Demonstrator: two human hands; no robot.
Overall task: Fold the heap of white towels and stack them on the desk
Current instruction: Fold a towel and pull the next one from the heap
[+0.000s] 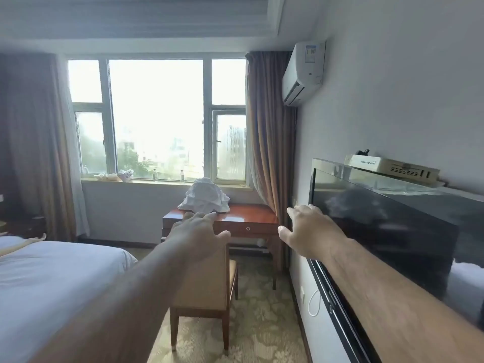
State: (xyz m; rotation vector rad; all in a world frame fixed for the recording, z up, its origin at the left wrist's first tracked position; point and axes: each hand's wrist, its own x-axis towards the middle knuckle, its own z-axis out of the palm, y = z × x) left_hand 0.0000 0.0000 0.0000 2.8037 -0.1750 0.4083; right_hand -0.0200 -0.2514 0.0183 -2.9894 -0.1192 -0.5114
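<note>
A heap of white towels [204, 196] lies crumpled on the left part of a red-brown wooden desk [243, 218] under the window, some way off from me. Both my arms stretch forward in the air. My left hand [196, 231] is spread with relaxed fingers and holds nothing; it overlaps the desk's front edge in the view. My right hand [309, 231] is also spread and holds nothing, hanging in front of the television's left edge.
A wooden chair [207, 284] with a tan seat stands in front of the desk. A bed [52, 279] with white sheets fills the left. A wall-mounted television [387, 237] juts out on the right. Patterned carpet [262, 323] runs between bed and wall.
</note>
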